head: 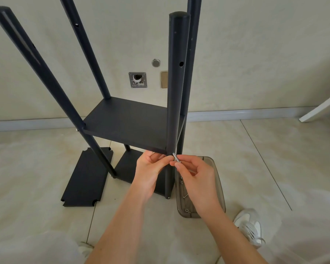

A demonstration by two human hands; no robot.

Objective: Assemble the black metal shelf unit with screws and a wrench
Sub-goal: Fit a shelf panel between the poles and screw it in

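White sneaker [249, 227] down at the lower right, pale trouser knees at the bottom edge. Just beyond, smoky plastic tray [213, 168] on the tiles, a few loose screws [181, 180] inside, right beside the frame's foot. Right hand [196, 180] pinching the small silver wrench [176, 158] between thumb and fingertips, tip set against the near right post [176, 82] just where the middle shelf [130, 122] meets it. Left hand [151, 168] curled round that shelf corner, fingers under the edge, thumb at the post, steadying the joint. Looks like the corner screw being driven home; screw head itself hidden behind the fingers. Next move probably calls for keeping the tool square and the shelf pressed tight while turning. Further out, spare shelf panel [86, 176] flat on the floor at left, bottom shelf [128, 166] already on, upper holes [181, 64] in the posts unfilled. Wall and skirting behind.
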